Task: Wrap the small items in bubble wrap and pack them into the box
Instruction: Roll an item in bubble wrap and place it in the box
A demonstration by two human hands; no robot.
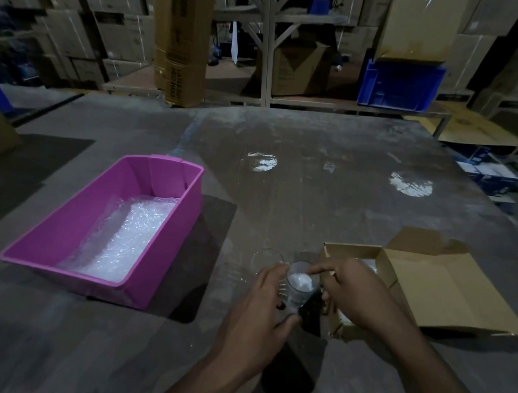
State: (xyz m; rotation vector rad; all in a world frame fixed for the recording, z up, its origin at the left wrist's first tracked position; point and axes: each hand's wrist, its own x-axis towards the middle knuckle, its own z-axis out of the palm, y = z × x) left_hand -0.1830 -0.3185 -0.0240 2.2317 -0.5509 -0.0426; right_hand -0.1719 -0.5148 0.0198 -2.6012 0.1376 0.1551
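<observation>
Glass [299,287] being stuffed with bubble wrap before packing.
It is gripped upright by the left hand [260,312] beside the cardboard box [350,252], so wrap can be pressed inside by the right hand's [357,292] extended finger.

On my table [311,198] the tub [57,232] sits left with bubble wrap [125,238] in it, the box [388,261] right; between them, near me, my left hand [258,309] and right hand [354,292] flank a glass [299,287], another glass [267,256] just behind
</observation>
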